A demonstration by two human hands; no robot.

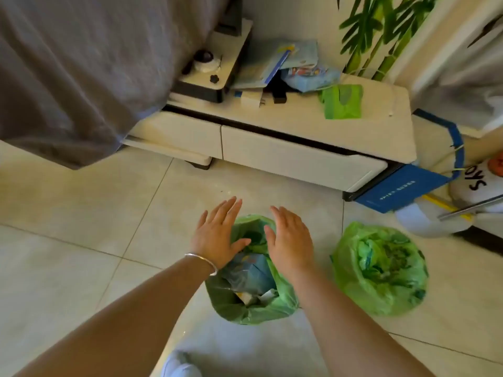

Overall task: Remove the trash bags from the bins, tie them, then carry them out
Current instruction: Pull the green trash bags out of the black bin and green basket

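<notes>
A low white cabinet runs along the wall, two drawer fronts facing the tiled floor. On its top, a green tissue pack sits near the right end, blue papers heaped mid-top. Grey bedspread drapes left; a blue folder leans at the cabinet's right corner.

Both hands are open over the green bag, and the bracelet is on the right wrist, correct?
Not quite. The head view shows the bracelet on the left wrist. Both the left hand and right hand are open over the green bag.
</notes>
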